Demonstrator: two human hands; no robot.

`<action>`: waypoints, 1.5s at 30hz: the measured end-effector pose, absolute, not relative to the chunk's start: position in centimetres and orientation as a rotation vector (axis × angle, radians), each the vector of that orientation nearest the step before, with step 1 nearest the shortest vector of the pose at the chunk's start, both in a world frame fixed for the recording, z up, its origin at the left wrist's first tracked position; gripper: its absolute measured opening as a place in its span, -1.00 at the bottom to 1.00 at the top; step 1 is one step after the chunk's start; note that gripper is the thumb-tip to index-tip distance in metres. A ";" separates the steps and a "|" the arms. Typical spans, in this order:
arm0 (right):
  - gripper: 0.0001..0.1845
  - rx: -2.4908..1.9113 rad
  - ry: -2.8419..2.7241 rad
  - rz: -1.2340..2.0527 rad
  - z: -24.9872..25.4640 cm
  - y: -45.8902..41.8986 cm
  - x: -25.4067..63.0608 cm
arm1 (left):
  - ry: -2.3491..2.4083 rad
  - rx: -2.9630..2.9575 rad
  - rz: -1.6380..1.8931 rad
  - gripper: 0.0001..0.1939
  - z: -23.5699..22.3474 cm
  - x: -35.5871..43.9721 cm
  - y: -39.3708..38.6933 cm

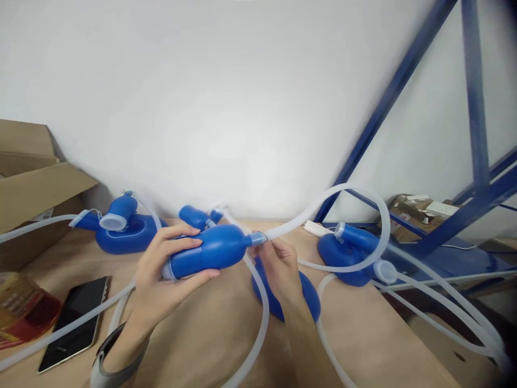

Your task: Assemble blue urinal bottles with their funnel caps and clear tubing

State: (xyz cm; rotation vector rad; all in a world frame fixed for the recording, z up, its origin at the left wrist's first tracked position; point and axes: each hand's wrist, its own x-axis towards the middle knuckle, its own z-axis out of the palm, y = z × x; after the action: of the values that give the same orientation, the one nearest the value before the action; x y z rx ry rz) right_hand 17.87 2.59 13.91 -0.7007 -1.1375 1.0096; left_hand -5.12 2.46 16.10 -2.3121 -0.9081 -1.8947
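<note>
My left hand (161,269) is wrapped round a blue plastic urinal head (220,248), a bottle-shaped piece held level above the table. A translucent cap covers its left end, mostly behind my palm. From its right end a clear nozzle (257,238) runs into a white hose (299,218), with a thin dark wire clip at the joint. Fingers of my right hand (280,264) are pinched on the joint from below, touching the hose end. Behind that hand, a blue urinal bottle (310,302) lies partly hidden on the table.
More blue urinals with hoses lie at the left (129,237), back (194,216) and right (349,258). A phone (76,320), an amber-filled container (26,310) and an open carton (40,183) stand left. A blue metal frame (388,102) rises right; hoses hang over the table edge.
</note>
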 end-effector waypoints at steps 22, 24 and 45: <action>-0.42 -0.785 -1.160 0.909 12.9 3.3 18.3 | -0.564 -2.294 -1.554 -0.52 15.5 -5.0 4.1; -0.42 -0.800 -1.174 0.899 13.1 3.3 18.1 | -0.590 -2.311 -1.579 -0.53 15.5 -5.0 4.0; -0.56 -1.750 -1.394 0.124 -0.2 -4.8 28.2 | -2.057 -2.710 -2.239 -0.55 6.4 8.2 1.7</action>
State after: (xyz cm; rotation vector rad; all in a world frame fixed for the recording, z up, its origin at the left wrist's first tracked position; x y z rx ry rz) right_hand 28.16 -4.75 -0.22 -1.7502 -1.3945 0.1245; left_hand 8.17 1.71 6.43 -2.7096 -2.0566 -2.2390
